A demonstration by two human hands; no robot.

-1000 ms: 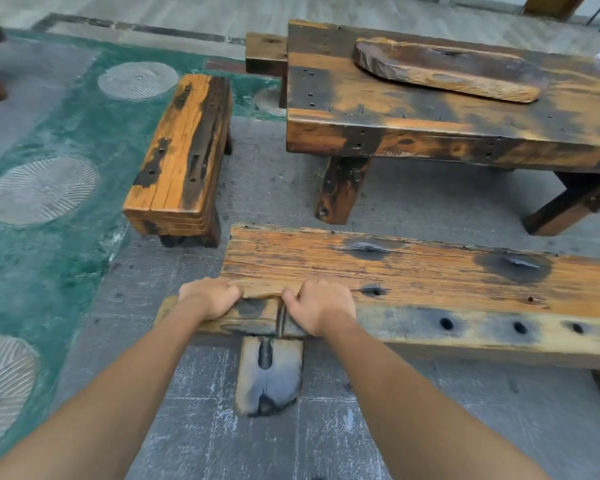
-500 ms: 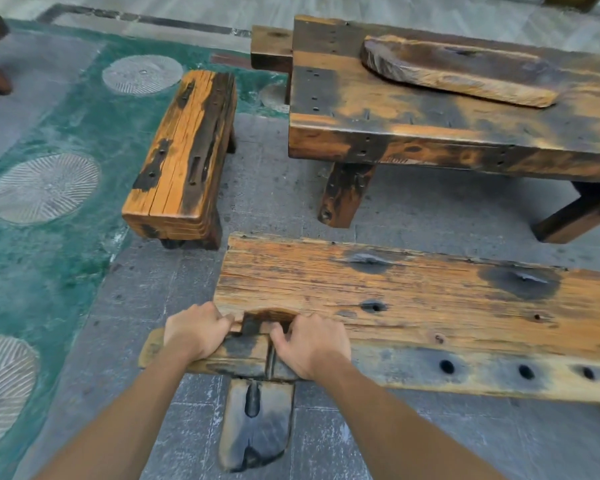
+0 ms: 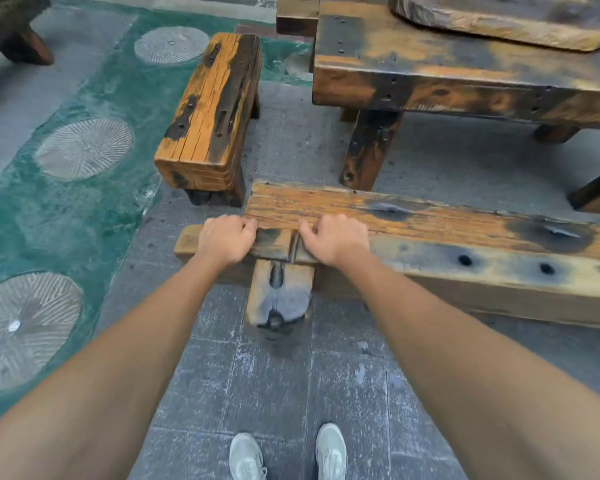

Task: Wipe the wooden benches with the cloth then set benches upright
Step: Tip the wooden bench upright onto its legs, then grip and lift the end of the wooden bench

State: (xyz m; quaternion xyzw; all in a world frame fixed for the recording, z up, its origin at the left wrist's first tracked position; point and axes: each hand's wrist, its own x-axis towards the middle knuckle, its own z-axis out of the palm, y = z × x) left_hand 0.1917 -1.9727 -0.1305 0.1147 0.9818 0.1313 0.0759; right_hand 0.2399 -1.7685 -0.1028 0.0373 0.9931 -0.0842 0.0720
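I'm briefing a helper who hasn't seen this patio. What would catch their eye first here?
First, the long wooden bench tipped on its side across the middle, gripped at its near end by the left hand and right hand, one leg sticking out toward the person. Behind it on the left a short bench stands upright, and a big dark table fills the upper right.

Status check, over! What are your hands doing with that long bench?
Both hands, left and right, grip the long bench, tipped on its side. Leg points at shoes. Small bench close behind.
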